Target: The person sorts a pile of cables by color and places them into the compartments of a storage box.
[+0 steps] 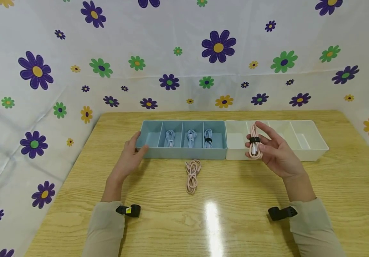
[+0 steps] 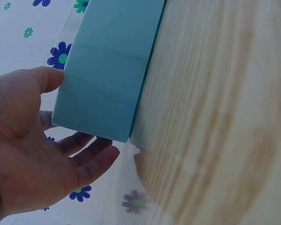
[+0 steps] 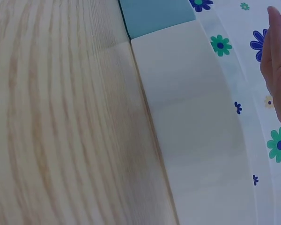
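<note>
A blue divided box (image 1: pixel 184 153) stands on the table, and my left hand (image 1: pixel 130 157) holds its left front corner, thumb at the front rim and fingers along the end. In the left wrist view that hand (image 2: pixel 42 136) lies around the box's end (image 2: pixel 107 70). Above a white divided box (image 1: pixel 280 154), my right hand (image 1: pixel 280 155) pinches a pink coiled cable (image 1: pixel 255 142) bound with a black strap. Only part of this hand (image 3: pixel 278 70) shows in the right wrist view. Another pink cable (image 1: pixel 192 176), looped up, lies before the blue box.
Three of the blue box's compartments each hold a light blue cable (image 1: pixel 170 138); the rightmost one has a black strap. Both boxes stand end to end on the wooden table (image 1: pixel 158 221). Flowered cloth (image 1: pixel 184 64) hangs behind and on the sides.
</note>
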### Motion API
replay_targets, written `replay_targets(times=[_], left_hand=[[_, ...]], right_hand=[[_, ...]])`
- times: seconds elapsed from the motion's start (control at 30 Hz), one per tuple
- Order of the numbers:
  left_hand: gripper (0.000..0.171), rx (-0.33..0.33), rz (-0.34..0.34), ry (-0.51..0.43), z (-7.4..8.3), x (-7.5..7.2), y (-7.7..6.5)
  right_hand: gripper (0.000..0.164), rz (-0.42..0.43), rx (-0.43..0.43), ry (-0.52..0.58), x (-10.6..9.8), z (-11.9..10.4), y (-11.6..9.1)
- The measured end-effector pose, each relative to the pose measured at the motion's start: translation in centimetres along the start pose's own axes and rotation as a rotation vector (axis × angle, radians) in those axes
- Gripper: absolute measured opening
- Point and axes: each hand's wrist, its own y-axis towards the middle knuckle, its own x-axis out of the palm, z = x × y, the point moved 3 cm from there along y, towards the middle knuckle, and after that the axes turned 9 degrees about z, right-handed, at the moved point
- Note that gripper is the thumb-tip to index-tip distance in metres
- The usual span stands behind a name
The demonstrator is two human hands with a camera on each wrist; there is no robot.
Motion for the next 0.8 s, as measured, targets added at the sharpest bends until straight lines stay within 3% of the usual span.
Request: replay_targets(times=[0.13,0.37,0.8], left_hand=[[0.071,0.002,0.000,-0.004,-0.08,0.05,0.03],[0.071,0.006,-0.001,-0.009,-0.22,0.09,0.13],[0.071,0.003,-0.007,0.005,0.05,0.09,0.02]], right_hand=[[0.066,-0.010,-0.007,0.011,-0.01,0.07,0.07],[0.066,0.080,-0.026,-0.039,-0.14,0.05,0.19],[0.066,0.143,-0.101,-0.020,-0.02,0.06,0.49]])
